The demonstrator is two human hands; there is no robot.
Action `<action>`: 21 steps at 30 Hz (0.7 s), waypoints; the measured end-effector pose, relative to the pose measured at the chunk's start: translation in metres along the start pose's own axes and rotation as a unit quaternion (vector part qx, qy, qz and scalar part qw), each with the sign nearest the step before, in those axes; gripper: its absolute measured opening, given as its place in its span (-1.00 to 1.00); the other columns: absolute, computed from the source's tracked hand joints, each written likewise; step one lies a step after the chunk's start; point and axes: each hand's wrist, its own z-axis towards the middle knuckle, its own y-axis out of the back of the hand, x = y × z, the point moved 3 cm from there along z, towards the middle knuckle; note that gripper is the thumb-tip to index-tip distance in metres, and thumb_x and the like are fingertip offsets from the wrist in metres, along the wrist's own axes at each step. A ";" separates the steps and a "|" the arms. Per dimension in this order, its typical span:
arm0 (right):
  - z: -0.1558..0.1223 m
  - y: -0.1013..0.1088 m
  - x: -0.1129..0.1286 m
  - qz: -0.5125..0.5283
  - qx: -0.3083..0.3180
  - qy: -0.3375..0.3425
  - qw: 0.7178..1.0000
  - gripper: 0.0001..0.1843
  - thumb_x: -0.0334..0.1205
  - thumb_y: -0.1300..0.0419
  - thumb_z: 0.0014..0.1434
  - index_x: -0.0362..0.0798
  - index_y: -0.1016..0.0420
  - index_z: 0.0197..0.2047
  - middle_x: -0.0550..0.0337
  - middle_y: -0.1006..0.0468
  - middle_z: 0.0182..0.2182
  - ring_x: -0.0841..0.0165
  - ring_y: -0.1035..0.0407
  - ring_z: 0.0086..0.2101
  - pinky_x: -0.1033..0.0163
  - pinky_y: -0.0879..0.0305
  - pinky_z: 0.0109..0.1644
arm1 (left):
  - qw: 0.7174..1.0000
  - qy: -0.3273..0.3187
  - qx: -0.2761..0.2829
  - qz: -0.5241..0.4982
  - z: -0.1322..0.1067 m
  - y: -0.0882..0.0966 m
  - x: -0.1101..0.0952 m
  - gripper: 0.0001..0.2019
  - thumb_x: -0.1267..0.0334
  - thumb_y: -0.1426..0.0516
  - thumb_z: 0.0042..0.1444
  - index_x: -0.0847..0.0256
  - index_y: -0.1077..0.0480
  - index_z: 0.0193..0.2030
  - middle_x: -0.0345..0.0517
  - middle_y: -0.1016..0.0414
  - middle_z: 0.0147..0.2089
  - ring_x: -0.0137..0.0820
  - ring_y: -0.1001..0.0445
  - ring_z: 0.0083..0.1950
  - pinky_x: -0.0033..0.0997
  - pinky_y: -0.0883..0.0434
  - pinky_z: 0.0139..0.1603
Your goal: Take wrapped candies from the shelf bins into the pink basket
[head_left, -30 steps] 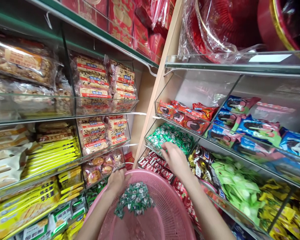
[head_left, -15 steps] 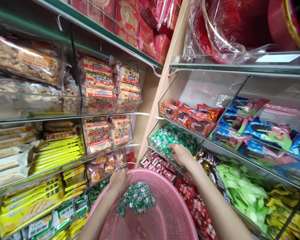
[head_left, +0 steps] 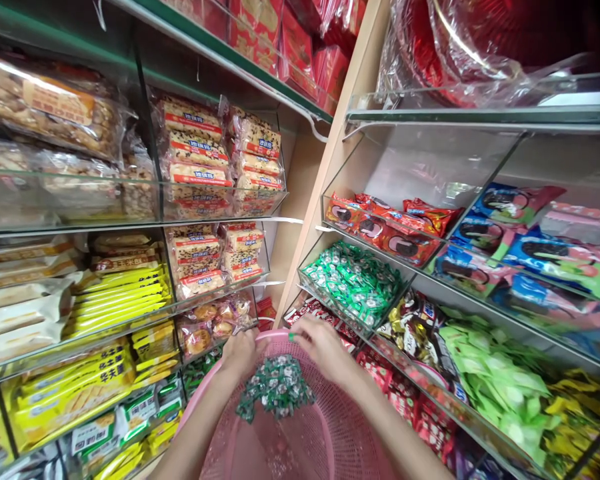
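Observation:
My left hand [head_left: 240,353] grips the far rim of a pink plastic basket [head_left: 330,433] held in front of me. A pile of small green wrapped candies [head_left: 275,388] lies in the basket. My right hand [head_left: 320,347] hovers over the basket's far edge with its fingers curled down, just right of the pile; a bit of green shows at its fingertips. Directly above it, a clear shelf bin [head_left: 353,283] is full of the same green candies.
Glass shelves surround me. Left: biscuit packs [head_left: 195,153] and yellow packs [head_left: 120,297]. Right: red snack packs [head_left: 390,230], blue packs [head_left: 530,247], light green sachets [head_left: 490,380], red bars [head_left: 405,393]. Red boxes [head_left: 290,40] on top.
My right hand has drawn back from the green candy bin and come down over the basket. The left hand stays on the rim. The view has tilted slightly.

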 end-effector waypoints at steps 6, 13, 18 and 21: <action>-0.017 -0.072 -0.029 0.057 0.057 -0.001 0.997 -0.77 -0.56 0.03 0.04 -0.05 -0.30 -0.36 0.26 -0.38 -0.36 0.42 -0.30 -0.32 0.36 -0.18 -0.25 | 1.000 0.001 0.004 0.000 0.000 -0.004 0.002 -0.58 0.00 0.16 0.22 0.21 -0.36 -0.07 0.07 -0.50 -0.13 -0.23 -0.44 -0.04 -0.33 -0.29 -0.09; -0.012 -0.088 -0.032 -0.030 0.094 0.038 0.994 -0.78 -0.48 0.07 0.14 -0.06 -0.33 -0.29 0.18 -0.39 -0.28 0.37 -0.30 -0.25 0.30 -0.21 -0.17 | 1.000 0.009 0.007 0.004 -0.001 -0.002 0.004 -0.57 0.00 0.16 0.21 0.24 -0.37 -0.08 0.09 -0.50 -0.15 -0.18 -0.44 -0.05 -0.32 -0.30 -0.11; -0.014 -0.090 -0.038 -0.093 0.105 0.027 0.990 -0.72 -0.51 0.11 0.14 -0.07 -0.36 -0.23 0.13 -0.40 -0.22 0.33 -0.30 -0.21 0.27 -0.22 -0.16 | 1.000 0.024 0.000 -0.002 -0.001 -0.002 0.007 -0.56 -0.03 0.13 0.19 0.23 -0.37 -0.07 0.08 -0.50 -0.16 -0.18 -0.45 -0.06 -0.34 -0.30 -0.13; -0.019 -0.093 -0.042 -0.124 0.101 0.010 0.987 -0.63 -0.56 0.11 0.10 -0.04 -0.36 -0.15 0.13 -0.40 -0.16 0.30 -0.28 -0.13 0.23 -0.21 -0.09 | 1.000 0.021 0.004 0.011 0.000 -0.002 0.005 -0.55 -0.03 0.13 0.19 0.25 -0.36 -0.06 0.10 -0.49 -0.15 -0.16 -0.44 -0.05 -0.32 -0.30 -0.11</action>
